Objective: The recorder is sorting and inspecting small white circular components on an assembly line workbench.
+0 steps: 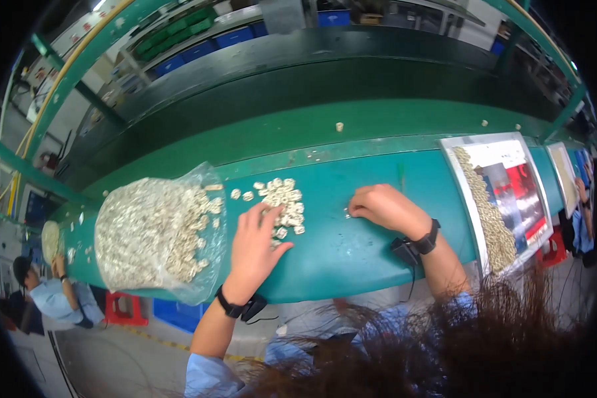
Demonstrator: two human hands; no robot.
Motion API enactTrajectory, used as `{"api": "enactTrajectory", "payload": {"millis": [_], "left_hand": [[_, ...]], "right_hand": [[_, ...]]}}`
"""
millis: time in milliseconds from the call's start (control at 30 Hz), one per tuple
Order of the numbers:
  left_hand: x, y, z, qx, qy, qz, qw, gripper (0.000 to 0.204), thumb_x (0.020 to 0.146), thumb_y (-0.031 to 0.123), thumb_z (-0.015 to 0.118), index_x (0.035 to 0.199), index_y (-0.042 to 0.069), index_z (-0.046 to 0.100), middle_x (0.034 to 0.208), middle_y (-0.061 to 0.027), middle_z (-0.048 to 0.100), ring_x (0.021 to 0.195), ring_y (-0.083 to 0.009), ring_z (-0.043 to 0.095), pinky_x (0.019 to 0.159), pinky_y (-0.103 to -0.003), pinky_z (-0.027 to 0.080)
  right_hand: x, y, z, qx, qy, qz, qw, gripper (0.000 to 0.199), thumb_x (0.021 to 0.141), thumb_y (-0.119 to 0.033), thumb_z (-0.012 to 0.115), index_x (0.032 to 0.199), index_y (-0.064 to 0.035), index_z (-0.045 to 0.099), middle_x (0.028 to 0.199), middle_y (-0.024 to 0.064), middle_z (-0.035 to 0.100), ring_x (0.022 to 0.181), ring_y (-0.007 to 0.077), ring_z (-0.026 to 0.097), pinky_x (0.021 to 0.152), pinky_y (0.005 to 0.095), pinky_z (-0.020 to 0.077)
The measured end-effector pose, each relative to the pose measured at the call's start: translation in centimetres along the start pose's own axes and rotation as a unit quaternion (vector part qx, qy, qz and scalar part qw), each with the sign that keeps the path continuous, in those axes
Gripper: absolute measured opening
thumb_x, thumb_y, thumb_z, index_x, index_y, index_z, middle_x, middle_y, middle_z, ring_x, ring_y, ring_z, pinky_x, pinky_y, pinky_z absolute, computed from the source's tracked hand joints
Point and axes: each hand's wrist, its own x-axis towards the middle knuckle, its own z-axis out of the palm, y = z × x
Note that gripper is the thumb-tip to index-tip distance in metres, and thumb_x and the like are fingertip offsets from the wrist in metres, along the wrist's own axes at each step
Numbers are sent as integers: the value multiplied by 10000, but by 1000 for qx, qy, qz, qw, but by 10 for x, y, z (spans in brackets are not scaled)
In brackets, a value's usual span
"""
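Strands of dark hair [497,331] hang nearest to the camera, below the person's two hands. With its fingers spread, the left hand [252,242] rests at the near side of a loose pile of small pale pieces [284,199]; it seems to grip none. Its partner, the right hand [385,204], has the fingertips brought together at a tiny shiny bit [347,213] on the green table [338,265]; whether it is pinched, one cannot tell. A wide push of the left fingers could scatter the pile. Further left, a clear bag [139,232] full of similar pieces lies near the forearm, so a careless elbow could drag it and spill some. On the right, a framed tray [465,199] holds more pieces; the wrist cable [412,282], if it swings, might catch on its edge.
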Motion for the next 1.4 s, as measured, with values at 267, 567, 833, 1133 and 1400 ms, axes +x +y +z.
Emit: {"api": "enactTrajectory", "payload": {"millis": [267,567,833,1133,1400], "left_hand": [[-28,-28,-2,-69,7,-62,996,601,807,110,1004,1309,94,673,1177,-93,701,866,-236,731,800,-367,637],[-52,-6,-3,-245,72,-76,964,460,832,-67,941,1234,36,743,1262,-79,724,973,-155,768,849,-301,672],[-59,34,37,-346,98,-48,932,334,868,-50,930,1153,44,782,1263,-78,738,1000,-174,769,881,-319,670],[-53,40,46,-301,71,-13,951,327,856,30,943,1148,98,813,1166,-57,774,999,-233,757,857,-373,646],[-50,40,50,-255,99,14,962,326,826,60,945,1125,118,828,1154,-18,771,999,-250,717,860,-391,620]], "right_hand": [[5,-29,-12,160,-19,20,987,101,983,-71,809,1042,10,797,968,145,855,873,276,847,805,376,660],[4,-37,4,224,-54,111,967,137,955,-31,829,1082,-4,873,931,139,847,798,203,825,744,363,645],[4,-45,32,139,-8,27,990,91,931,-29,860,1021,-27,878,916,109,800,795,256,779,695,391,614],[3,-49,29,208,-27,88,974,180,955,20,845,1132,-1,866,926,90,772,769,176,736,677,291,586],[-2,-56,14,213,-65,236,946,114,967,27,850,1080,29,859,892,84,803,726,119,730,641,278,588]]}}
